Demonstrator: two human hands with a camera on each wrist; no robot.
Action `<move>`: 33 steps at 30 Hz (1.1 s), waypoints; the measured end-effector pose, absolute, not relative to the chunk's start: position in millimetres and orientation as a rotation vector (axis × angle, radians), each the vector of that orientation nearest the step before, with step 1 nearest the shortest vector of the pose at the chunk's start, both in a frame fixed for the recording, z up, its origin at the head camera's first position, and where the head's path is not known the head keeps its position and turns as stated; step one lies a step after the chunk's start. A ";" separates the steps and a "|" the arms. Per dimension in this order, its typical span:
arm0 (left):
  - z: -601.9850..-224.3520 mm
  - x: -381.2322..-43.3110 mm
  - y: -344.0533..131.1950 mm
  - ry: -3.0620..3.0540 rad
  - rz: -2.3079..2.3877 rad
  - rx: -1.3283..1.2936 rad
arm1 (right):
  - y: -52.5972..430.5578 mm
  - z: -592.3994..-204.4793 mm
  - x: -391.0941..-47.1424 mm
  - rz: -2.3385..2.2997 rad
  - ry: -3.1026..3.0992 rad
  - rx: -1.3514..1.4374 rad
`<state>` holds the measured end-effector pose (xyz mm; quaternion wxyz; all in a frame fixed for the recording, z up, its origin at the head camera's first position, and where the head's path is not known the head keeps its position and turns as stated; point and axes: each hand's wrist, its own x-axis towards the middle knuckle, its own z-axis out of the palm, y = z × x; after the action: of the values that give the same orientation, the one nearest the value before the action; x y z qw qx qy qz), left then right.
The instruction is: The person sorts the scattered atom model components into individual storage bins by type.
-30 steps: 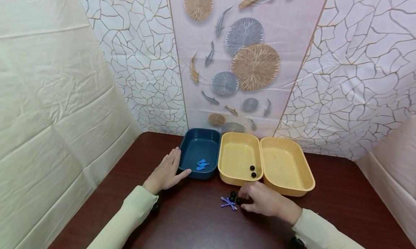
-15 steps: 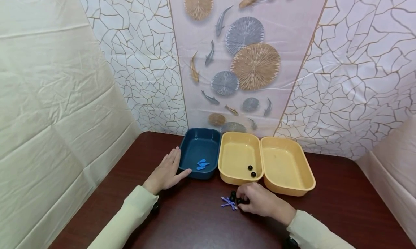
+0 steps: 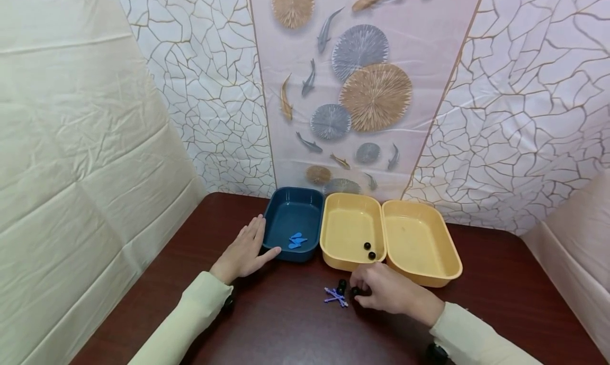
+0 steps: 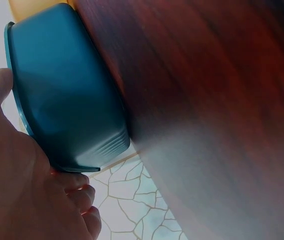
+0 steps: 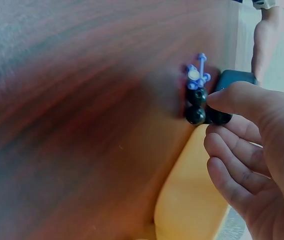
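My right hand (image 3: 388, 290) pinches a shiny black bead (image 5: 219, 116) between thumb and finger, just in front of the middle tray. Two more black beads (image 3: 341, 286) lie on the table left of the fingertips. Against them is a small heap of purple sticks with knobbed ends (image 3: 335, 297). My left hand (image 3: 244, 251) lies with straight fingers along the left side of the dark blue tray (image 3: 290, 256), its thumb at the front rim. Inside that tray are several small blue drop-shaped pieces (image 3: 296, 241).
A yellow tray (image 3: 350, 216) stands beside the blue one, with two black beads (image 3: 369, 250) inside. To its right is another yellow tray (image 3: 421, 232). All three trays stand in a row near the patterned cloth backdrop (image 3: 376, 97) at the back of the dark wooden table (image 3: 286, 322).
My right hand has closed on a black bead and drawn it slightly right, away from the other two. One bead in the middle tray has rolled a little left. The left hand stays put.
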<state>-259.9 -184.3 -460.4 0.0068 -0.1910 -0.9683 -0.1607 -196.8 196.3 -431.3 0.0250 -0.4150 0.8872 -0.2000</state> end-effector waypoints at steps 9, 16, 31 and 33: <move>-461.8 -261.4 -185.0 -3.030 -0.489 -0.595 | 198.0 -408.6 -200.0 -0.553 2.814 -1.308; -462.8 -262.2 -185.9 -3.026 -0.488 -0.595 | 198.2 -394.8 -209.2 -0.519 2.860 -1.340; -463.5 -261.1 -184.3 -3.020 -0.482 -0.600 | 206.0 -398.8 -246.4 -0.547 2.952 -1.234; -464.0 -261.5 -184.0 -3.023 -0.473 -0.598 | 206.1 -402.6 -250.4 -0.551 2.963 -1.228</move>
<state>-261.5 -184.0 -464.0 0.0120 -0.1920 -0.9695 -0.1518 -250.4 206.1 -402.6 -0.0562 -0.3768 0.9090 -0.1691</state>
